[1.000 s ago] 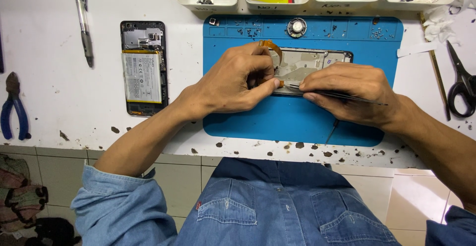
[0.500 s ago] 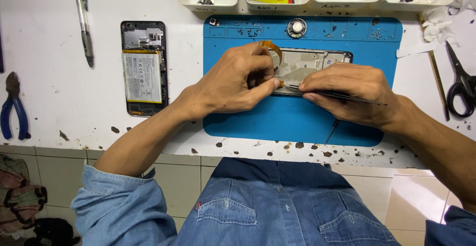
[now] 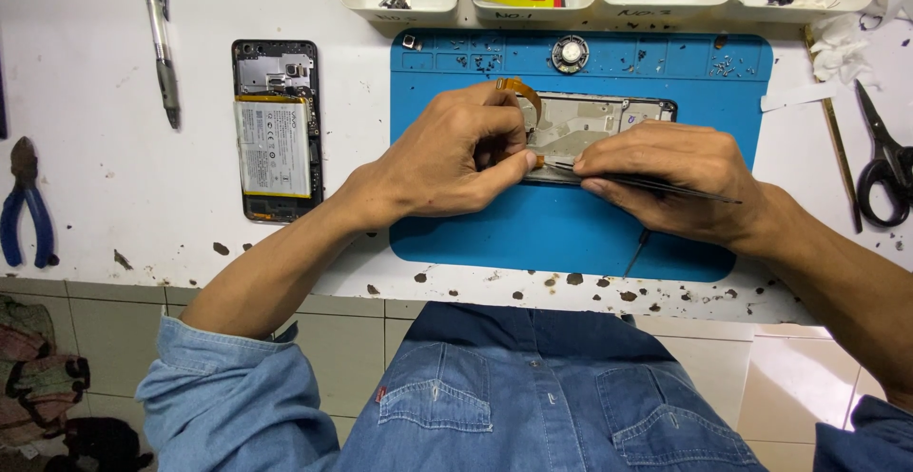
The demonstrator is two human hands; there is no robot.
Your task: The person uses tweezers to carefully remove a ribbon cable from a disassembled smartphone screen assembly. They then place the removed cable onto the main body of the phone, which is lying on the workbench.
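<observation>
Your left hand [image 3: 456, 154] pins the thin, fragile phone frame [image 3: 590, 130] just beside your right hand's [image 3: 666, 182] narrow grip holding slim tweezers [image 3: 656, 184]; hold its edges.

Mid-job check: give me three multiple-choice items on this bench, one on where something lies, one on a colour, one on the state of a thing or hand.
1. Where does the opened phone with the exposed battery lie?
A. On the white bench left of the mat
B. On the mat under the hands
C. In a tray at the top

2. What colour is the work mat?
A. Green
B. Blue
C. Grey

3. What is the right hand doing?
A. Resting flat and empty
B. Holding the scissors
C. Holding thin dark tweezers

Answers:
1. A: it sits on the bare white surface, apart from the mat.
2. B: the mat under both hands is plain blue.
3. C: the tweezers run through its fingers, tip at the phone frame, which the left hand steadies; the scissors lie untouched at the far right.
</observation>
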